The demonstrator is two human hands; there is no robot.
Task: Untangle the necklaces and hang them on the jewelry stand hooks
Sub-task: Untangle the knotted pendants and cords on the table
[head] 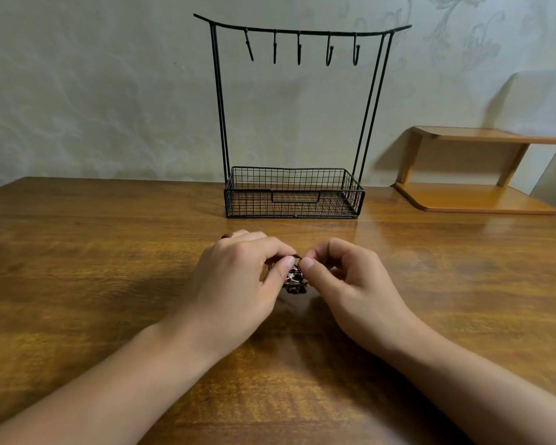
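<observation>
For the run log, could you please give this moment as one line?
left hand: pinches necklace tangle | right hand: pinches it too | jewelry stand hooks: bare | stage: untangling

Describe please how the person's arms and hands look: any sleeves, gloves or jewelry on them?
The left hand and right hand are bare, with no gloves. Both forearms are bare too; no sleeves reach into view. No rings, watch or bracelet show. The thumbnails are short and unpainted.

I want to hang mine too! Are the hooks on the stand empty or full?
Empty. All five hooks on the jewelry stand hang bare.
</observation>
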